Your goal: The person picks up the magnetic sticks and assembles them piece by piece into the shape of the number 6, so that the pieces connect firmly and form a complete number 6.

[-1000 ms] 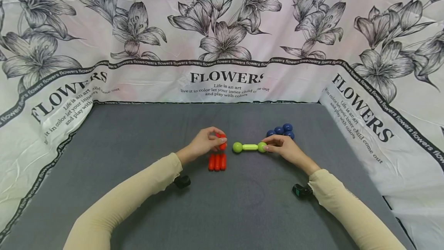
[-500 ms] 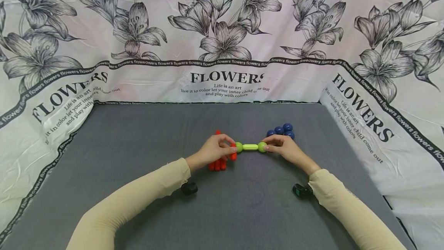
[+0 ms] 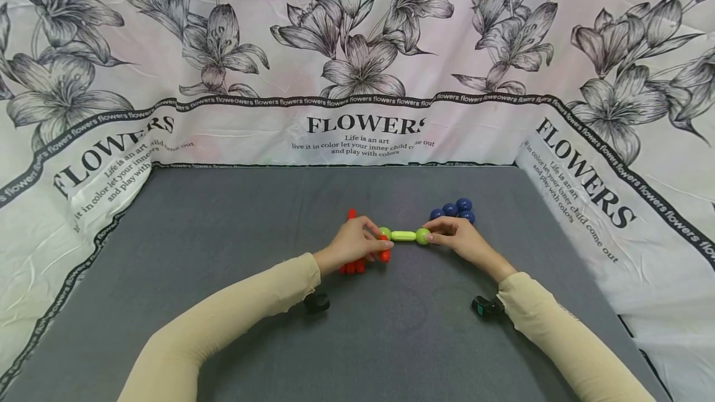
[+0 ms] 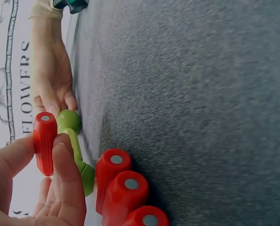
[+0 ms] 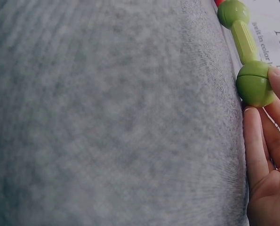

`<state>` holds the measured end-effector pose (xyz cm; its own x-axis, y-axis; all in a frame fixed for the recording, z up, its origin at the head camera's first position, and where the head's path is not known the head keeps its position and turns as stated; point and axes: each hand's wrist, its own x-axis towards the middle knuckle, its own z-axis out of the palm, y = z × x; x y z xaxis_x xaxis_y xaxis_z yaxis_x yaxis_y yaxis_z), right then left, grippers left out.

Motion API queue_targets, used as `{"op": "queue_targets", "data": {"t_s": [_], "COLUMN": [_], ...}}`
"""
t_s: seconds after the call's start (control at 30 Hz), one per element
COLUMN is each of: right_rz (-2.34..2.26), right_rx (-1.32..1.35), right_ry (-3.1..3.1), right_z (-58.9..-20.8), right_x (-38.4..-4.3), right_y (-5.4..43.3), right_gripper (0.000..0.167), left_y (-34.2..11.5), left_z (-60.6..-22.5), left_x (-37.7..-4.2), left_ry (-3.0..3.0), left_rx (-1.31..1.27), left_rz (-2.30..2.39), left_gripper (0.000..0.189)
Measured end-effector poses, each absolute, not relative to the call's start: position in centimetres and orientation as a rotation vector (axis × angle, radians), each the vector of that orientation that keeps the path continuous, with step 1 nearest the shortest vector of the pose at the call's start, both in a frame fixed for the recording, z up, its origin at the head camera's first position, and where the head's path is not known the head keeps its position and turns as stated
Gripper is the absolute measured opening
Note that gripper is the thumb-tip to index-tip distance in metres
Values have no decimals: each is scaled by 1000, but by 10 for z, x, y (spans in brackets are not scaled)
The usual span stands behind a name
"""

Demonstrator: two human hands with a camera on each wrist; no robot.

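Note:
My left hand (image 3: pixel 353 242) pinches a red magnetic rod (image 4: pixel 45 143) between thumb and fingers; a silver magnet disc shows in its end. In the head view the rod lies right at the left green ball (image 3: pixel 385 233). A light green rod (image 3: pixel 403 236) joins that ball to a second green ball (image 3: pixel 422 236), all in one line. With thumb and fingertips my right hand (image 3: pixel 460 239) grips this second ball on its right side. Below the left hand, several more red rods (image 4: pixel 125 188) stand side by side, partly hidden by that hand in the head view.
Several dark blue balls (image 3: pixel 463 205) sit in a cluster behind the right hand. Grey cloth covers the table (image 3: pixel 391 340). A flower-printed curtain (image 3: pixel 357 132) borders it at the back and sides. A black wrist device (image 3: pixel 317 303) hangs under the left sleeve.
My left hand has carried the red rod rightward and nearer, from above the red row to the left green ball. The right hand has stayed on its ball.

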<state>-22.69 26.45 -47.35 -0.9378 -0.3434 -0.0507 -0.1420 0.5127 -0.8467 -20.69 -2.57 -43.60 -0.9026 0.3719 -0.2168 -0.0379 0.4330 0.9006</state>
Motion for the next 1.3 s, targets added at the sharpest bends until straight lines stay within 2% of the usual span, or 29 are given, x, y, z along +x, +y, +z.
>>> {"op": "queue_targets", "data": {"t_s": [0.47,0.87,1.3], "right_rz": [-1411,-1421,-1446], "right_rx": [-403,-405,-406], "right_ry": [2565,2560,2521], "right_z": [-476,-476,-478], "right_x": [-226,-226,-227], "right_y": [264,265,267], "right_gripper": [33,34,38], "left_y": [-20,-18,-16], "left_z": [-440,-435,-432], "left_x": [-218,-219,-221], "left_ry": [2281,2263,2247], "left_rx": [258,197,232], "left_rz": [1474,1416,1364], "left_gripper": [38,68,62]}}
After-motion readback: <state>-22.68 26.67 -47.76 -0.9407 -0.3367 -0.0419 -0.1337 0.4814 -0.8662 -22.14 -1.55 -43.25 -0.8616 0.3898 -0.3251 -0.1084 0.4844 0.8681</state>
